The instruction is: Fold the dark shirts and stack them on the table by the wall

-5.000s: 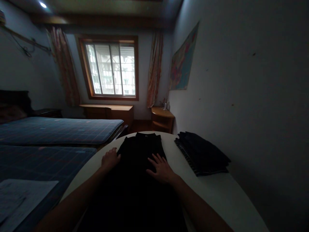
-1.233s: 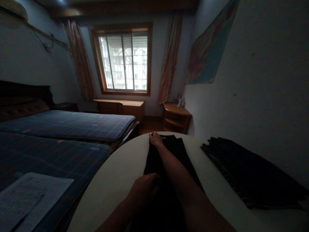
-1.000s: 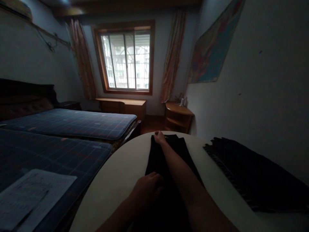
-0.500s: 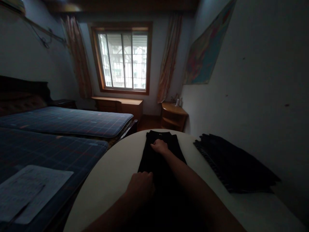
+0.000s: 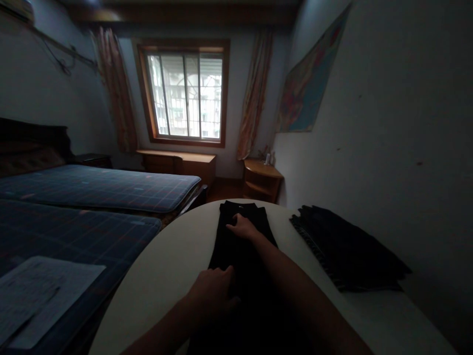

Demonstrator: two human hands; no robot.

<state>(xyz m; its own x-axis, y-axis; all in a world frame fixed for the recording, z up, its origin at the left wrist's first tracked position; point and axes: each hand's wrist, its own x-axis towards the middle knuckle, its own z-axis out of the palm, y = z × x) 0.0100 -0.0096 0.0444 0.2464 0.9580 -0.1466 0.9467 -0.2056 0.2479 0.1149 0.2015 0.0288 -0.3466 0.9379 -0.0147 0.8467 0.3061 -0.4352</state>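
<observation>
A long black garment (image 5: 242, 256) lies along the middle of a round white table (image 5: 166, 261), with a small pale mark close to its far end. My right hand (image 5: 242, 228) rests on the upper part of the cloth, fingers loosely bent, thumb and forefinger apart. Nearer to me, my left hand (image 5: 216, 288) is at the garment's left edge. Its thumb is spread away from the fingers, whose tips are lost against the dark fabric. On the right of the table lies a stack of folded dark clothes (image 5: 351, 249), apart from both hands.
Two beds with blue checked mattresses (image 5: 111, 187) are on the left; a written sheet of paper (image 5: 55, 291) with a pen lies on the nearer one. A wooden corner shelf (image 5: 263, 168) is beyond the table. The wall (image 5: 399, 138) runs along the right.
The view has swung slightly right, so everything sits a little further left. My left thumb now stands out from the fingers. My right hand has loosened slightly, over nearly the same spot.
</observation>
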